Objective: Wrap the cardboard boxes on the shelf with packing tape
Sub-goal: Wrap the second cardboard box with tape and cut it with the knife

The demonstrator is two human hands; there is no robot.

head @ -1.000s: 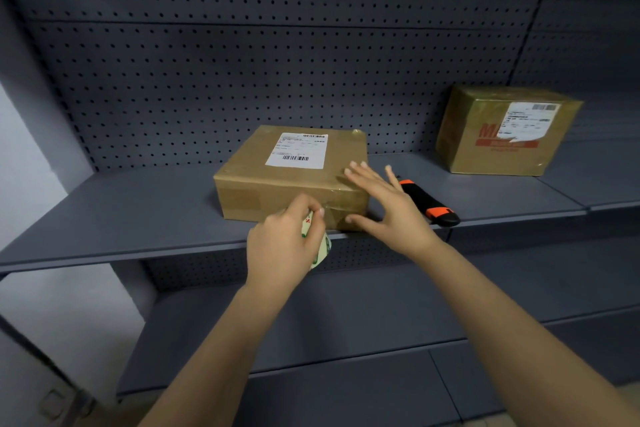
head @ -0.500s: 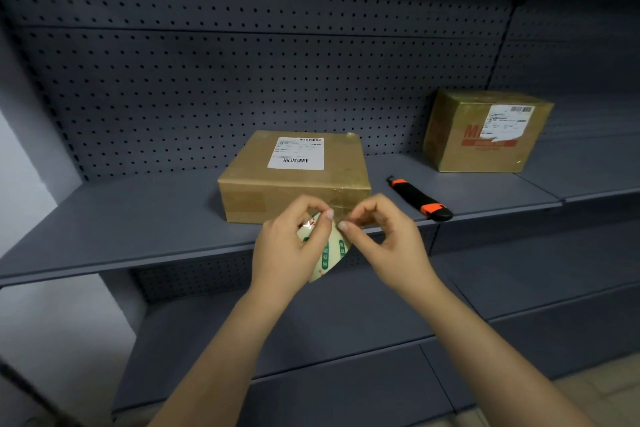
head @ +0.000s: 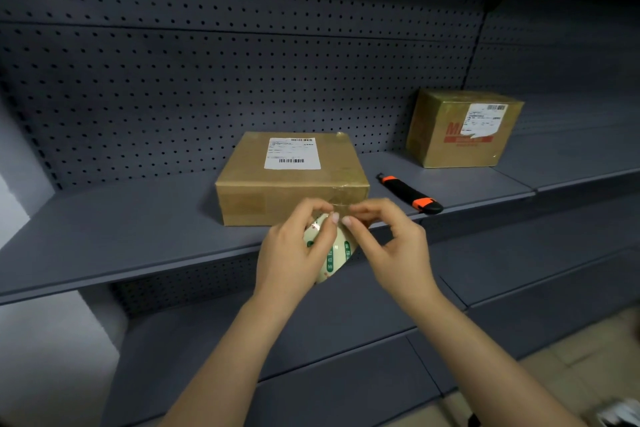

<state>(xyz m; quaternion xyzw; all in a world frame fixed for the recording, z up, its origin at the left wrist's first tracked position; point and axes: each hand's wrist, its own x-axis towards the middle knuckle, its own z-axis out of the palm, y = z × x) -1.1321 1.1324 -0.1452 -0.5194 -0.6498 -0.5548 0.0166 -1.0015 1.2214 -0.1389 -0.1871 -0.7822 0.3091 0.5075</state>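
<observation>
A flat cardboard box (head: 273,187) with a white label lies on the grey shelf (head: 121,229), clear tape across its right end. Just in front of its lower right corner my left hand (head: 294,253) grips a roll of packing tape (head: 332,253), cream with green print. My right hand (head: 388,239) is beside it, thumb and forefinger pinching the loose tape end at the top of the roll. A second, taller cardboard box (head: 460,128) with a torn label and red print stands farther right on the shelf.
A black and orange utility knife (head: 410,193) lies on the shelf to the right of the flat box, near the front edge. Perforated grey panels back the shelf. A lower shelf (head: 311,333) juts out beneath my arms.
My right hand left the flat box's right end and came to the roll, where it now pinches the tape end. The left hand kept hold of the roll.
</observation>
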